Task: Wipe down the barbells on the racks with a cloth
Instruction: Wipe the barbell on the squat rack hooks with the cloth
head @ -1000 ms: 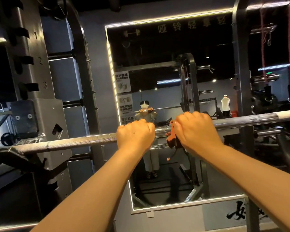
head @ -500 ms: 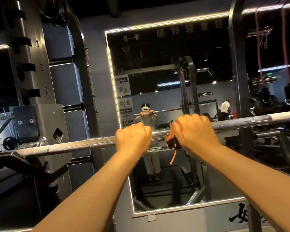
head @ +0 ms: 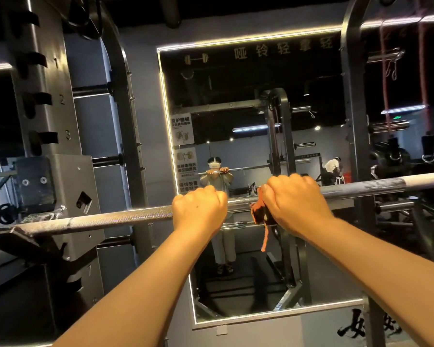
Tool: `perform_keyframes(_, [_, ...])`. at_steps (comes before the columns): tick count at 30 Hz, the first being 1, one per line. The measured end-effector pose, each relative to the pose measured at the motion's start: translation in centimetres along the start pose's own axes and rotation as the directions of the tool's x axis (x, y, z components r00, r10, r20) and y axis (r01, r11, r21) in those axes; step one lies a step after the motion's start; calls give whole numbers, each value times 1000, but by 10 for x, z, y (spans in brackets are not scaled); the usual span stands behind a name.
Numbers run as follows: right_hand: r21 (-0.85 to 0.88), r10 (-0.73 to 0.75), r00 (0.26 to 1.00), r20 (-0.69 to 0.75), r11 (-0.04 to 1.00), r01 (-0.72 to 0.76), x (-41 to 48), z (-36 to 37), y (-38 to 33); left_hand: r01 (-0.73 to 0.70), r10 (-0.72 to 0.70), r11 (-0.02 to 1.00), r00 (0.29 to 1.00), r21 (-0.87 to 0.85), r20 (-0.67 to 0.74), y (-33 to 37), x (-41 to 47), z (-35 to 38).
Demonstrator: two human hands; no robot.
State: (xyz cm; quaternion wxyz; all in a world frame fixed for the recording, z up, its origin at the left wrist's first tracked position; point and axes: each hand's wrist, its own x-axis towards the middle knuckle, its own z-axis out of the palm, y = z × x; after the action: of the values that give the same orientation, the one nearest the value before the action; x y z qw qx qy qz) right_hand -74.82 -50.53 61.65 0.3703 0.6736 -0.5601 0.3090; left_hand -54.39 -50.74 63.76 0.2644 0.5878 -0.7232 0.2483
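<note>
Barbell: silver-grey steel, with a fine cross-hatch knurl on the left stretch, smooth shiny chrome mid-bar, and whitish chalky blotches toward the right end. Cloth: orange-brown with a dark patch and an orange strip hanging. Rack upright: dark grey metal, pale numerals. Mirror: edged by a white light strip, gold characters along the top. Wall: grey-blue, with black brush lettering low right. Red cords upper right.
</note>
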Motion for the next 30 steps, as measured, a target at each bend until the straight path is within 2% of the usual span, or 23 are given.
perform_keyframes(2, [64, -9, 997, -78, 998, 14, -13, 10, 5, 4, -4, 1000, 1000, -3, -1, 0, 1, 1])
perform_keyframes(5, [46, -38, 996, -75, 998, 41, -18, 13, 13, 8, -8, 1000, 1000, -10, -18, -2, 0, 2])
perform_keyframes(7, [6, -39, 999, -11, 999, 39, -13, 5, 11, 3, -3, 1000, 1000, -6, -15, 0, 0, 1])
perform_keyframes(9, [-105, -93, 991, 101, 989, 103, -2, -8, 5, 8, -8, 1000, 1000, -21, 8, 1, 1, -1])
perform_keyframes(10, [-114, -103, 983, 155, 986, 121, 4, -14, 1, 19, -18, 999, 999, -28, 31, 1, 1, -2])
perform_keyframes(12, [-64, -40, 980, 195, 997, 53, 9, -21, -5, 14, -14, 1000, 999, 10, 39, 1, 3, -4])
perform_keyframes(15, [-96, 37, 996, 79, 995, -29, 5, -5, -11, -16, 20, 994, 999, 106, -43, 15, 7, -11])
perform_keyframes(18, [16, 71, 985, -156, 997, -69, -9, 15, -11, -49, 46, 995, 998, -81, -43, 40, 17, -14])
perform_keyframes(20, [22, 14, 982, -186, 1000, -11, -16, 19, -7, -66, 67, 994, 998, -92, 7, 48, 22, -12])
perform_keyframes(23, [-19, -51, 990, -134, 999, 49, -15, 16, 5, -141, 138, 987, 989, 72, 44, 50, 19, -2])
perform_keyframes(27, [-13, -21, 990, 140, 1000, 23, 12, -10, 1, -102, 100, 994, 994, 36, 52, 50, 23, 4])
perform_keyframes(28, [-34, -38, 986, 160, 998, 44, 16, -11, -1, -94, 93, 995, 995, 33, 44, 49, 22, 4])
perform_keyframes(30, [-67, -18, 995, 98, 997, 25, 15, -5, -6, -126, 124, 990, 992, 70, 26, 47, 21, 3])
